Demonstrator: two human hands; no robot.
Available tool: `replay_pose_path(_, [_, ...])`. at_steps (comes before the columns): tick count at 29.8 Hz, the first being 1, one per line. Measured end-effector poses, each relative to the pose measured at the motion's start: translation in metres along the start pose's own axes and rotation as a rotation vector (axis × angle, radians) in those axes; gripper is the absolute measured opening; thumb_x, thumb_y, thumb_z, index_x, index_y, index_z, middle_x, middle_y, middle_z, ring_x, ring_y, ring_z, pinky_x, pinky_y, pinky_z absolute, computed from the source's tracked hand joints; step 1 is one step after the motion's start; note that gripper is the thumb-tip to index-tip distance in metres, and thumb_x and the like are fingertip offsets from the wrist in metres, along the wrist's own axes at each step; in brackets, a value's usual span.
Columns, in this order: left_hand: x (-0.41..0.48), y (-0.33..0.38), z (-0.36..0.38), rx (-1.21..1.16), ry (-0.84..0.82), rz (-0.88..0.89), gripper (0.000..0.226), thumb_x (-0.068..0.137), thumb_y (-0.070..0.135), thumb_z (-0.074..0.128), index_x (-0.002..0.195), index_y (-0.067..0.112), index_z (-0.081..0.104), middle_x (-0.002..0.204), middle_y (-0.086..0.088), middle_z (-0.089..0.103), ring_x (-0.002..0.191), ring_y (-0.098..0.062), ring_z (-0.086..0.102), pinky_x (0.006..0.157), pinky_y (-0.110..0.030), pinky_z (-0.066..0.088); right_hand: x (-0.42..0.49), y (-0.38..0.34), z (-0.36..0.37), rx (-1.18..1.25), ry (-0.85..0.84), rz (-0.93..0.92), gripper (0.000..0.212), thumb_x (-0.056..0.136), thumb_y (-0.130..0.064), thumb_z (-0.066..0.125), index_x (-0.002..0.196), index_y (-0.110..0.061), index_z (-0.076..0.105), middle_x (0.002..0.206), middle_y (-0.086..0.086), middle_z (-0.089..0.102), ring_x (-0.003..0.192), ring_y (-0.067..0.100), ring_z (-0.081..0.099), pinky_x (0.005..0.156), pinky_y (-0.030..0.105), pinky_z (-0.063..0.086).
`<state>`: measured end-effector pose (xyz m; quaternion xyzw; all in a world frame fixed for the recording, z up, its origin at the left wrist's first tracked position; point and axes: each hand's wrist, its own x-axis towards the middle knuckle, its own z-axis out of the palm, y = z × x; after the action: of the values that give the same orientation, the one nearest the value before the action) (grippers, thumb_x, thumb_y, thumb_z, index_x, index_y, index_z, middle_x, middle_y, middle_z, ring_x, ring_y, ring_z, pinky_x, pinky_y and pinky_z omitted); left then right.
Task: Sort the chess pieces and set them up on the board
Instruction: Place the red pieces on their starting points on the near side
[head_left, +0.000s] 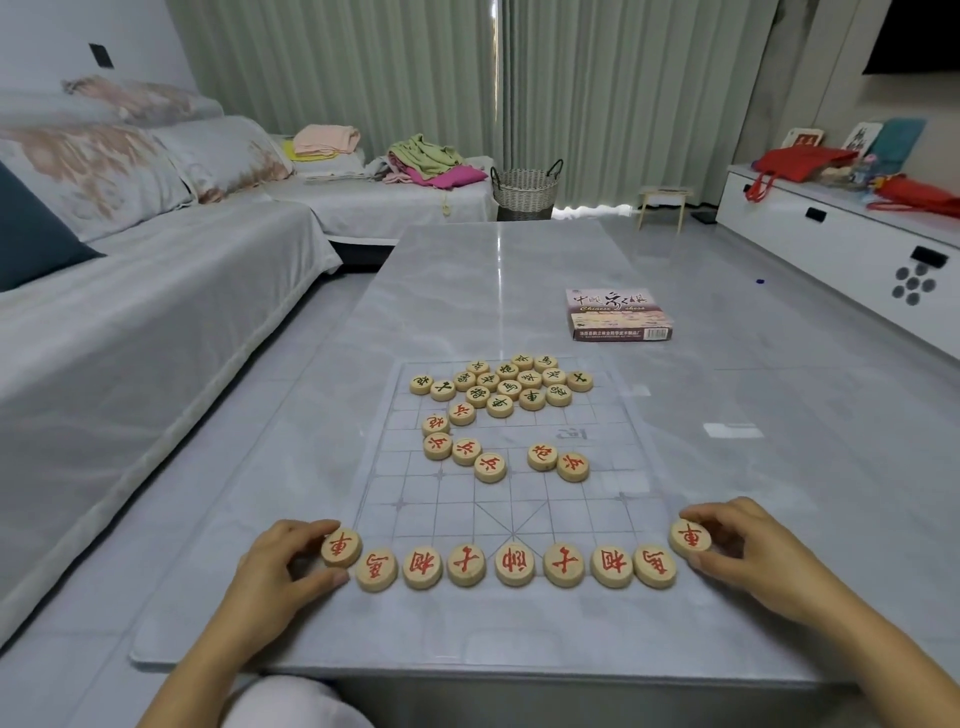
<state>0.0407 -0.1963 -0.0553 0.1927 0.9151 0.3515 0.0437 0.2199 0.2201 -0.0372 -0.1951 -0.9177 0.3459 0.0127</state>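
1. Nine red-lettered discs make up the back row (514, 565) along the near edge of the board (519, 499), so the step in hand looks like closing that row off with its two end pieces.
2. The left hand (291, 561) has thumb and fingers clamped on the left chariot (341, 546) at the board's near left corner. The right hand (737, 545) pinches the right chariot (690, 538) at the near right corner in the same way.
3. Both chariots sit a little farther from the near edge than their neighbours, and each touches, or nearly touches, the horse beside it.
4. The next move probably calls for nudging each chariot into line on its corner point, then letting go without disturbing the row.
5. After that, the loose red pieces (466, 451) scattered about the middle of the board, by my count seven, need their places in front of the row.
6. The green-lettered pieces (501, 384) lie heaped at the board's far edge, not yet laid out.
7. The board is a thin clear sheet with a printed grid, lying on a glossy grey marble-look table (493, 280) and reaching almost to its near edge.
8. The game's box (618, 314) lies beyond the board's far right corner, well apart from the pieces.
9. A covered sofa (156, 291) runs along the left, with folded laundry (426, 156) at its far end, beside a woven basket (524, 187) and pale green curtains (467, 67).
10. A white cabinet (831, 228) carrying red bags (800, 161) stands at the right.
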Motion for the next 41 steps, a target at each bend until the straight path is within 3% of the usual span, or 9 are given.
replay_pose_path(4, [-0.003, 0.000, -0.001, -0.055, -0.014, 0.027, 0.041, 0.072, 0.013, 0.076, 0.095, 0.041, 0.057, 0.103, 0.004, 0.057, 0.100, -0.011, 0.054, 0.079, -0.001, 0.039, -0.003, 0.003, 0.000, -0.003, -0.010, 0.014, 0.037, 0.080, -0.022, 0.069, 0.109, -0.035, 0.050, 0.100, -0.018, 0.045, 0.091, 0.004, 0.050, 0.082, 0.020, 0.038])
replay_pose_path(7, [-0.005, 0.003, -0.002, -0.065, -0.036, 0.039, 0.039, 0.073, 0.015, 0.076, 0.095, 0.042, 0.059, 0.104, 0.003, 0.057, 0.101, -0.011, 0.055, 0.080, 0.001, 0.038, -0.004, 0.002, 0.000, 0.020, -0.009, 0.010, 0.036, 0.080, -0.019, 0.070, 0.107, -0.034, 0.051, 0.103, -0.011, 0.049, 0.092, 0.007, 0.051, 0.083, 0.022, 0.037])
replay_pose_path(12, [-0.011, -0.004, -0.006, -0.086, -0.008, 0.071, 0.040, 0.055, 0.054, 0.063, 0.092, 0.067, 0.054, 0.107, 0.011, 0.055, 0.102, -0.006, 0.055, 0.084, 0.000, 0.038, -0.006, -0.001, 0.001, 0.024, -0.006, -0.008, 0.035, 0.079, -0.016, 0.070, 0.104, -0.033, 0.052, 0.104, -0.007, 0.051, 0.091, 0.007, 0.051, 0.084, 0.022, 0.037])
replay_pose_path(14, [-0.012, -0.002, -0.006, -0.074, -0.023, 0.073, 0.032, 0.064, 0.042, 0.071, 0.089, 0.058, 0.060, 0.109, 0.011, 0.054, 0.105, -0.007, 0.054, 0.084, -0.002, 0.038, -0.006, -0.001, 0.001, 0.013, -0.015, -0.008, 0.035, 0.079, -0.017, 0.070, 0.104, -0.032, 0.052, 0.104, -0.008, 0.050, 0.091, 0.007, 0.051, 0.084, 0.022, 0.037])
replay_pose_path(18, [-0.012, -0.004, -0.003, -0.048, -0.004, 0.087, 0.041, 0.074, 0.010, 0.074, 0.094, 0.042, 0.056, 0.109, 0.008, 0.054, 0.106, -0.012, 0.053, 0.086, -0.010, 0.036, -0.008, -0.001, 0.000, 0.003, -0.026, -0.004, 0.034, 0.079, -0.018, 0.070, 0.105, -0.031, 0.052, 0.104, -0.011, 0.048, 0.092, 0.005, 0.050, 0.082, 0.020, 0.037])
replay_pose_path(22, [-0.012, -0.007, -0.003, -0.047, -0.013, 0.098, 0.041, 0.074, 0.011, 0.074, 0.094, 0.041, 0.056, 0.109, 0.007, 0.055, 0.105, -0.011, 0.054, 0.089, -0.015, 0.041, -0.008, -0.001, 0.000, -0.022, -0.050, 0.003, 0.034, 0.080, -0.020, 0.069, 0.106, -0.030, 0.051, 0.107, -0.010, 0.047, 0.094, 0.007, 0.050, 0.083, 0.021, 0.040])
replay_pose_path(27, [-0.010, -0.013, -0.001, -0.040, 0.020, 0.122, 0.054, 0.072, 0.009, 0.076, 0.088, 0.058, 0.060, 0.106, 0.015, 0.056, 0.102, -0.005, 0.054, 0.082, 0.002, 0.036, -0.009, 0.001, -0.003, -0.028, -0.081, -0.011, 0.031, 0.080, -0.022, 0.069, 0.103, -0.033, 0.051, 0.109, -0.012, 0.045, 0.099, 0.008, 0.050, 0.088, 0.022, 0.041])
replay_pose_path(34, [-0.009, -0.011, 0.000, -0.031, 0.020, 0.128, 0.044, 0.072, 0.009, 0.075, 0.093, 0.042, 0.056, 0.108, 0.005, 0.057, 0.104, -0.015, 0.055, 0.090, -0.025, 0.042, -0.011, 0.002, -0.002, -0.012, -0.117, -0.037, 0.032, 0.077, -0.021, 0.072, 0.097, -0.037, 0.052, 0.110, -0.015, 0.044, 0.102, 0.009, 0.049, 0.091, 0.024, 0.043])
replay_pose_path(41, [-0.010, -0.013, 0.000, -0.033, 0.029, 0.145, 0.067, 0.072, 0.008, 0.076, 0.091, 0.068, 0.053, 0.106, 0.015, 0.055, 0.102, -0.005, 0.053, 0.083, -0.004, 0.037, -0.010, 0.004, -0.002, -0.001, -0.117, -0.047, 0.033, 0.077, -0.018, 0.072, 0.098, -0.035, 0.053, 0.112, -0.013, 0.045, 0.103, 0.009, 0.050, 0.090, 0.022, 0.041])
